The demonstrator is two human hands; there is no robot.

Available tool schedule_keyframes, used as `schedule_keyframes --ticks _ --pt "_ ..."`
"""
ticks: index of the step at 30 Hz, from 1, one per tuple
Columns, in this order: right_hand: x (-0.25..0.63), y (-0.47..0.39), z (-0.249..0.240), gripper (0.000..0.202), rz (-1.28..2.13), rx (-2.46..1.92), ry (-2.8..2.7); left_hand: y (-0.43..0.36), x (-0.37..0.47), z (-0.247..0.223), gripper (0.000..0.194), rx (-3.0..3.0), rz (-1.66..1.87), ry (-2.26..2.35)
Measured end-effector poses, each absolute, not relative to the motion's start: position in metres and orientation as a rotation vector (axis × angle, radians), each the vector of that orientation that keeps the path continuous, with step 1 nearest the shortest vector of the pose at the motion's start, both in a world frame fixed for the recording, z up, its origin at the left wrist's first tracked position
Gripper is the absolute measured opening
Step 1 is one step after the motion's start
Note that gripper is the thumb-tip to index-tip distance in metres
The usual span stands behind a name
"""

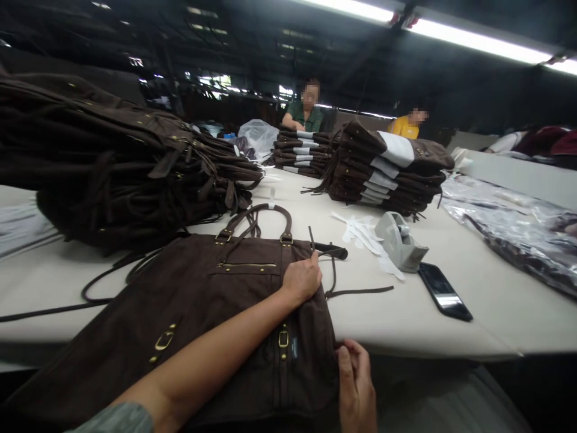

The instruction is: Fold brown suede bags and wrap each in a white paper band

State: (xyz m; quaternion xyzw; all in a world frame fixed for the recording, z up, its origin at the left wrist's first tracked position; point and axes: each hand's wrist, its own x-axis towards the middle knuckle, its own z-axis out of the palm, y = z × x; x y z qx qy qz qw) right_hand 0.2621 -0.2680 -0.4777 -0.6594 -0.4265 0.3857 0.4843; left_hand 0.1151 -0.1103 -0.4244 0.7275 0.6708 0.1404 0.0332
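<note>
A dark brown bag (225,300) with brass buckles and a zip lies on the pale table, its lower part reaching past the front edge. My left hand (304,278) is closed on the bag's upper right edge, near a thin strap. Lower down, my right hand (357,382) pinches the right side edge of the same bag. The looped handles (271,207) lie toward the back, with a small white wrap at the top.
A tall heap of brown bags (148,174) stands at left, and banded stacks (383,168) stand behind. A tape dispenser (399,240), white paper strips (360,231), a phone (444,291) and plastic-wrapped goods (518,222) lie right. Two people are behind.
</note>
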Motion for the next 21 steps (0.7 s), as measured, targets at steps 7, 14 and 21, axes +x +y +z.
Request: schedule_keyframes --ticks 7,14,21 --pt "0.261 -0.264 -0.496 0.064 1.154 -1.311 -1.002 -0.112 0.115 -0.422 0.048 2.252 0.429 2.058" --pt "0.25 -0.272 -0.511 0.052 1.4 -1.312 -0.605 -0.112 0.114 -0.421 0.046 2.231 0.405 2.038" --pt "0.244 -0.261 -0.515 0.043 1.795 -1.072 -0.329 -0.109 0.113 -0.42 0.044 2.204 0.425 1.992"
